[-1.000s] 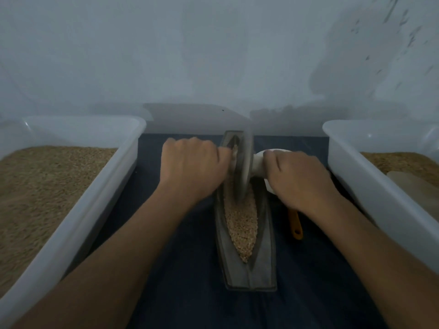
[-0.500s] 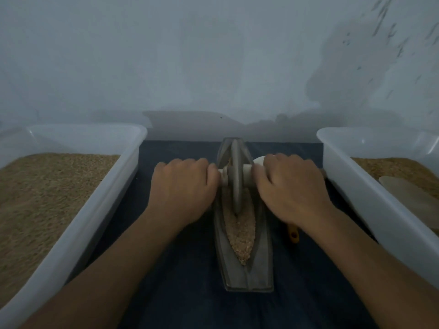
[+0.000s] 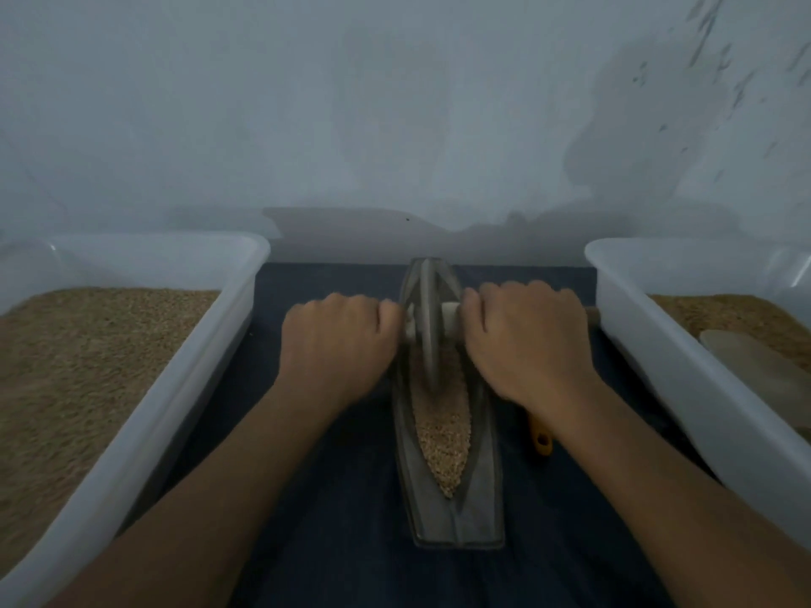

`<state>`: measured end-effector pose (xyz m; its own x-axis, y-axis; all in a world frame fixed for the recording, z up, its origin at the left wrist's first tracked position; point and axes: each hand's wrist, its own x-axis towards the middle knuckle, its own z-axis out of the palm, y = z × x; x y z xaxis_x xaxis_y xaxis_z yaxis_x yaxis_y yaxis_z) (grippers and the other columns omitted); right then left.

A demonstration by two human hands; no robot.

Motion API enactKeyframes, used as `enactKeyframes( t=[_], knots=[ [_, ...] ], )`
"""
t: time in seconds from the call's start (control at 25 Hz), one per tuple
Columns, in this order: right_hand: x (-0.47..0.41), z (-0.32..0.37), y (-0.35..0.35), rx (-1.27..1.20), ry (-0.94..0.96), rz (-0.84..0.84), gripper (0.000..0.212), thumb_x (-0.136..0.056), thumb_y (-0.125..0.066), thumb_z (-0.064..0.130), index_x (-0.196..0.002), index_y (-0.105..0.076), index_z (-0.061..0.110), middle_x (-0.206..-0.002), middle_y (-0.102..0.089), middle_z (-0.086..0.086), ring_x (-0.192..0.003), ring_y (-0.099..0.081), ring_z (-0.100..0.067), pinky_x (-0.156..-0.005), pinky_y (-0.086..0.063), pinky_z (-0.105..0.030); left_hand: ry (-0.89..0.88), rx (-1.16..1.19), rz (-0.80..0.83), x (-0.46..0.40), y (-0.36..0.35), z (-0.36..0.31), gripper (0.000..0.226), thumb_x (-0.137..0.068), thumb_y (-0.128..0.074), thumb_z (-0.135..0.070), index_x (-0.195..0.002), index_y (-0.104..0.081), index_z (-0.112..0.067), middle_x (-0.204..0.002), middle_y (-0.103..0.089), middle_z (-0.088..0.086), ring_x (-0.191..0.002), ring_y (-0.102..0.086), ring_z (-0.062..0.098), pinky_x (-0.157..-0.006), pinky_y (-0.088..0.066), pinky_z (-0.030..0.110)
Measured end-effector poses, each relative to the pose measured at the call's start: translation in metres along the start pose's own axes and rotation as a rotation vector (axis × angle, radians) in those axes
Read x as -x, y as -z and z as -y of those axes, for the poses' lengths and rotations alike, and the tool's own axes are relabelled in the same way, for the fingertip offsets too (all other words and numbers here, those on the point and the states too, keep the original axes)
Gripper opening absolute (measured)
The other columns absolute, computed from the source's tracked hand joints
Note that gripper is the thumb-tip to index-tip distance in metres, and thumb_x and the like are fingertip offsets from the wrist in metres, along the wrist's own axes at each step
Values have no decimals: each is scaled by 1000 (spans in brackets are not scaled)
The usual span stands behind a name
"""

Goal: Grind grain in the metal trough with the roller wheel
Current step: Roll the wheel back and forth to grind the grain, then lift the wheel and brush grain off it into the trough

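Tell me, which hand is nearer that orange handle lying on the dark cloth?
The right hand. It grips the roller's axle just above the orange handle, whose upper end it hides. The left hand is across the metal trough, farther away.

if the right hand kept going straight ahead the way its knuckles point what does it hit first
Probably nothing on the dark mat: past the right hand, gripping the roller wheel handle, the way looks free up to the wall. Depth is hard to judge.
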<state>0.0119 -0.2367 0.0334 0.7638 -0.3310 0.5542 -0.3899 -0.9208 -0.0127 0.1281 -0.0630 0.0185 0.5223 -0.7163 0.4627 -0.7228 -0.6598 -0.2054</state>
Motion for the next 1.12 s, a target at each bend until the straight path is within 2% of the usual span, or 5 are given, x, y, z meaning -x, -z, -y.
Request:
enactKeyframes(
  t=[0.24, 0.4, 0.6, 0.84, 1.12],
  knots=[
    [41, -7, 36, -266, 66, -28, 18, -101, -43, 38, -103, -55, 25, -105, -51, 8, -103, -44, -16, -89, -40, -37, 341, 278, -217, 28, 10, -18, 51, -96, -29, -42, -50, -38, -23, -45, -38, -8, -40, -40, 18, -49, -33, 27],
    [70, -25, 56, -239, 132, -234, 7, -94, -54, 30, -92, -48, 25, -94, -45, 9, -88, -42, -16, -74, -37, -33, 564, 409, -264, 20, 2, -23, 64, -98, -32, -47, -40, -36, -22, -41, -37, -8, -37, -39, 17, -52, -26, 22],
    [85, -37, 45, -122, -80, 149, 27, -101, -51, 46, -82, -36, 35, -71, -49, 12, -63, -47, -5, -54, -43, -29, 762, 603, -238, 19, -11, -18, 72, -95, -28, -58, -40, -48, -16, -43, -48, -3, -45, -49, 18, -54, -28, 27],
    [67, -34, 32, -196, -251, 597, 33, -96, -59, 47, -105, -31, 32, -88, -55, 6, -74, -57, -9, -55, -41, -28, 874, 713, -307, 20, -6, -20, 70, -98, -33, -54, -42, -47, -15, -44, -48, -1, -46, -48, 18, -54, -26, 28],
    [43, -36, 47, -285, -303, 94, 15, -103, -52, 26, -114, -58, 18, -78, -59, 6, -66, -55, -5, -54, -41, -25, 1049, 896, -303, 21, -4, -22, 64, -106, -39, -43, -52, -47, -10, -56, -52, 7, -57, -51, 25, -62, -35, 37]
  ],
)
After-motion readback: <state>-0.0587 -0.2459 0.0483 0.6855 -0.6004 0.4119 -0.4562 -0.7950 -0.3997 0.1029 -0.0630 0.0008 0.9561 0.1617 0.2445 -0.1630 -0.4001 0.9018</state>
